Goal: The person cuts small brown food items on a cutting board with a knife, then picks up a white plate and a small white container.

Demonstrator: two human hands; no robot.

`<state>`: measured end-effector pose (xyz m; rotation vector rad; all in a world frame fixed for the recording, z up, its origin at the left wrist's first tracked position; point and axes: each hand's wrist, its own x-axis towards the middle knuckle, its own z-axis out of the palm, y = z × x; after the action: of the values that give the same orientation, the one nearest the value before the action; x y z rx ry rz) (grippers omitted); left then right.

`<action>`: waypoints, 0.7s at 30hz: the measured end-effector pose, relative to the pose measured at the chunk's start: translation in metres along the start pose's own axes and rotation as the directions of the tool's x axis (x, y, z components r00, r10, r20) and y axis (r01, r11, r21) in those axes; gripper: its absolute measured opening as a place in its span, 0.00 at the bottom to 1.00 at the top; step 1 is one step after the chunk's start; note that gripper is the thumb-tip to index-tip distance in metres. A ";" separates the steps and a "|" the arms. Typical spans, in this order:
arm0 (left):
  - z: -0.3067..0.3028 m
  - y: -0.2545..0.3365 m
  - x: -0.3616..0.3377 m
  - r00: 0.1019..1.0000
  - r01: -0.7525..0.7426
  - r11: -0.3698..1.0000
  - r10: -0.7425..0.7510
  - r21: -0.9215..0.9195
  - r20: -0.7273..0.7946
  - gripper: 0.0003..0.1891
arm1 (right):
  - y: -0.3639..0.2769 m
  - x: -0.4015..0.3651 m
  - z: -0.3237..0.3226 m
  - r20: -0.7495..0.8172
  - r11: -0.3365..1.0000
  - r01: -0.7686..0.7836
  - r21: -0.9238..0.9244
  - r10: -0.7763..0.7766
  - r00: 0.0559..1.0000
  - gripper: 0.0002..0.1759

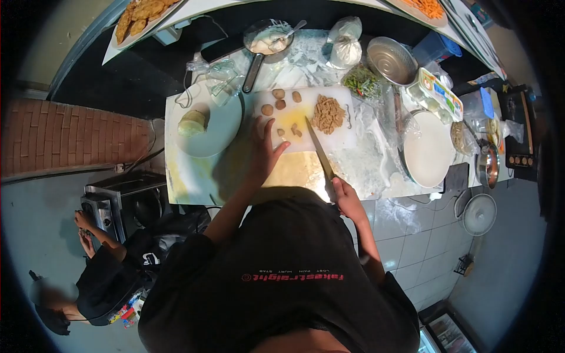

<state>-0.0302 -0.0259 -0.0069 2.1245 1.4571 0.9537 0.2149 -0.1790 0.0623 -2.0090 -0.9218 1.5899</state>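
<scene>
My right hand (347, 199) grips the handle of a long kitchen knife (319, 148), its blade slanting up and left across a white cutting board (306, 97). My left hand (266, 154) holds nothing, fingers apart, over the board's left edge. Close to its thumb lie a few small cut pieces (296, 130). Several brown balls, which look like meatballs (267, 110), sit along the upper left of the board. Right of the knife tip is a heap of brown chopped strips (328, 115).
Left of the board, a large plate (203, 147) holds a piece of cabbage (192, 123). Behind stands a pan (268, 42) with white contents. To the right are chopped greens (362, 81), a metal bowl (392, 60) and a white oval plate (426, 153). Another person (112, 270) is at lower left.
</scene>
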 end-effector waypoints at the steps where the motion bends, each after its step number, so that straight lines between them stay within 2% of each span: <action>1: 0.001 0.001 0.000 1.000 0.002 1.000 -0.002 -0.004 -0.001 0.45 | -0.006 -0.001 -0.003 0.018 0.998 -0.042 -0.044 0.043 0.999 0.35; 3: 0.006 0.005 -0.002 1.000 0.005 1.000 -0.005 -0.012 0.002 0.45 | -0.003 0.003 -0.011 0.030 0.992 -0.089 -0.087 0.091 0.995 0.35; 5: 0.016 0.008 -0.003 1.000 -0.013 0.999 0.013 -0.049 -0.001 0.42 | 0.006 0.010 -0.016 -0.013 0.980 0.112 -0.162 -0.116 0.993 0.35; 7: 0.022 0.010 -0.004 0.999 -0.034 0.999 0.034 -0.018 -0.005 0.42 | 0.015 0.010 -0.026 -0.008 0.995 0.052 -0.089 -0.053 0.999 0.36; 12: 0.027 0.005 -0.009 0.997 -0.075 0.997 0.075 0.028 0.018 0.39 | 0.041 0.013 -0.042 -0.018 0.984 0.143 -0.104 -0.145 0.989 0.35; 13: 0.026 0.005 -0.008 0.998 -0.055 0.996 0.053 0.065 0.036 0.40 | 0.041 0.012 -0.045 -0.017 0.976 0.194 -0.095 -0.196 0.980 0.34; 14: 0.026 0.006 -0.006 0.998 -0.038 0.994 0.033 0.104 0.053 0.40 | 0.037 0.008 -0.050 -0.001 0.980 0.176 -0.089 -0.177 0.984 0.33; 15: 0.027 0.007 -0.005 0.998 -0.043 0.993 0.038 0.108 0.048 0.40 | 0.038 0.009 -0.053 -0.001 0.979 0.184 -0.087 -0.185 0.983 0.33; 17: 0.026 0.008 -0.005 0.998 0.049 0.997 -0.052 0.062 0.044 0.40 | 0.041 0.011 -0.055 -0.062 0.986 0.155 -0.062 -0.159 0.985 0.34; 21: 0.023 0.010 -0.006 0.998 0.034 0.997 -0.037 0.066 0.046 0.40 | 0.042 0.016 -0.058 -0.098 0.987 0.160 -0.006 -0.160 0.982 0.36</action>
<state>-0.0091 -0.0342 -0.0183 2.1443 1.5179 0.8485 0.2827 -0.1922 0.0377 -1.9396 -1.0155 1.3926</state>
